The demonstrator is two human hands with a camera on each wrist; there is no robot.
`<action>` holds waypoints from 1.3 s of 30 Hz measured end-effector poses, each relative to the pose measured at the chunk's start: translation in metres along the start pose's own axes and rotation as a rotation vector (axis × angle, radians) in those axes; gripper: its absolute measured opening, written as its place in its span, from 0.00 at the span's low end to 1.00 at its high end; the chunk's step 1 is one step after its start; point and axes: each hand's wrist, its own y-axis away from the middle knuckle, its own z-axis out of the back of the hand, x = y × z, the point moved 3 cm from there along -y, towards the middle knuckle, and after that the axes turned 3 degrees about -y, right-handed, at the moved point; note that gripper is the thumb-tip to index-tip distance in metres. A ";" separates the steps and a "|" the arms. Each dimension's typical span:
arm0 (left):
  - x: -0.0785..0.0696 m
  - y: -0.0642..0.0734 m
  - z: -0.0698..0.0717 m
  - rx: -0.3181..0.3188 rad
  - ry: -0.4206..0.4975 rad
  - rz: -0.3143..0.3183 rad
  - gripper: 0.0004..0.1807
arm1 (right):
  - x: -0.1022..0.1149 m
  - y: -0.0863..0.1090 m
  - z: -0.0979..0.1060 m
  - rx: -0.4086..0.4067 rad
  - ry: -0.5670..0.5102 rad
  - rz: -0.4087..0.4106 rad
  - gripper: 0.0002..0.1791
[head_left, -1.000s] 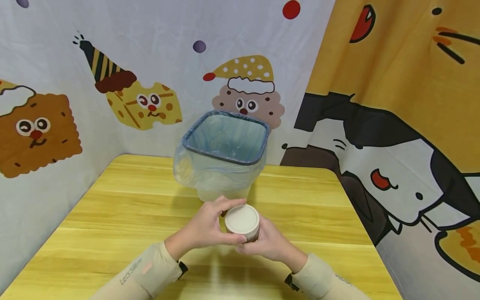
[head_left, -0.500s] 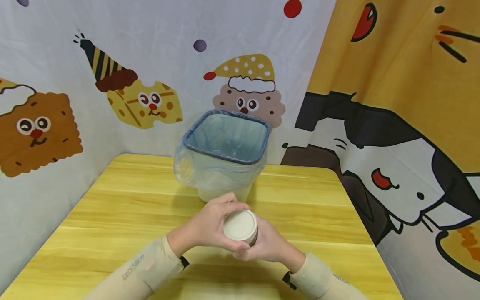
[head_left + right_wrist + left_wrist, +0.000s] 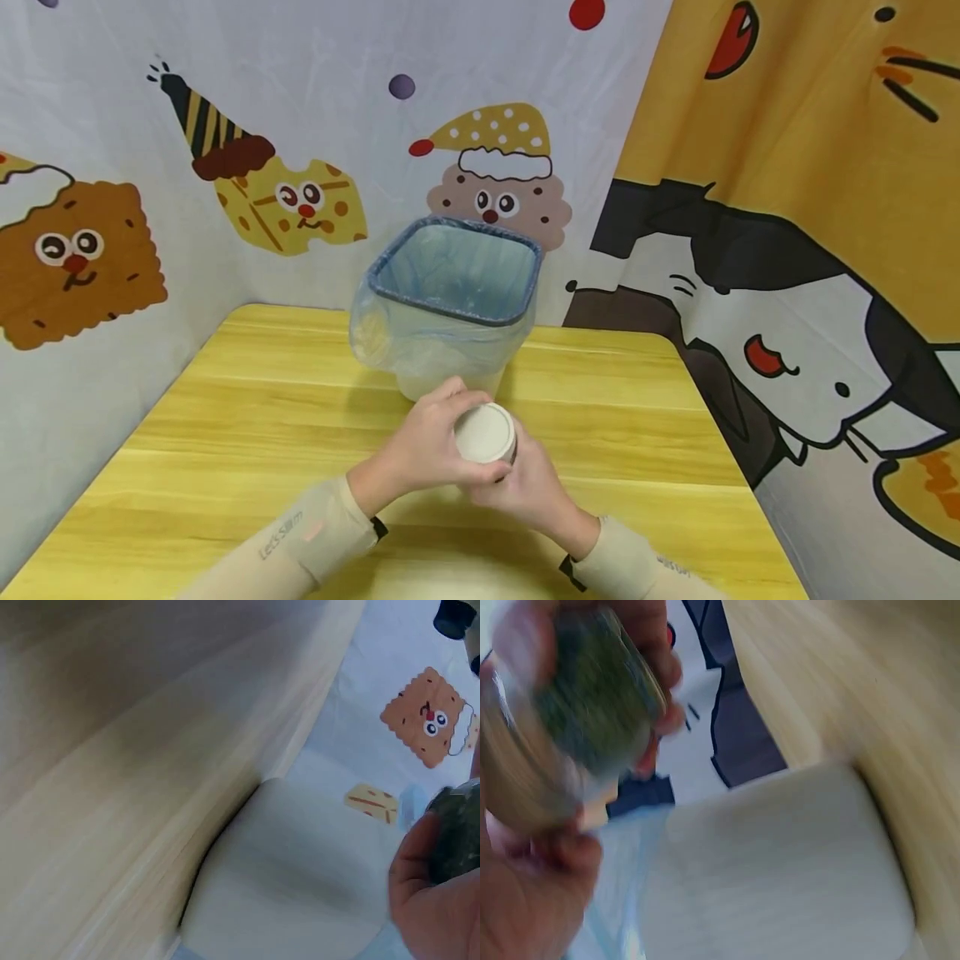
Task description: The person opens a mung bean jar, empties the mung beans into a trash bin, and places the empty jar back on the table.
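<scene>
A clear jar of dark green contents with a round cream lid is held between both hands above the table. My left hand grips the lid, thumb on the near side and fingers on the far side. Lower down, my right hand holds the jar's body, mostly hidden from above by the lid and left hand. In the right wrist view the right hand's fingers curl round the jar. The left wrist view is blurred.
Just beyond the hands stands a pale bin with a blue rim and a translucent bag folded over its edge. The yellow wood table lies beneath. Cartoon-print cloth hangs behind and to the right.
The left hand has turned a little round the lid. Jar and hands dipped slightly nearer me, then rose back, and the right wrist swung a little left.
</scene>
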 end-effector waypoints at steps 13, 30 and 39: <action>0.027 -0.001 0.018 0.320 0.390 0.189 0.44 | 0.001 -0.013 0.015 0.351 -0.397 -0.133 0.43; 0.027 -0.001 0.019 0.265 0.573 0.289 0.41 | 0.003 -0.014 0.021 0.348 -0.502 -0.220 0.46; 0.023 0.000 0.010 0.123 0.403 0.381 0.42 | -0.002 -0.020 0.018 0.123 -0.314 -0.192 0.50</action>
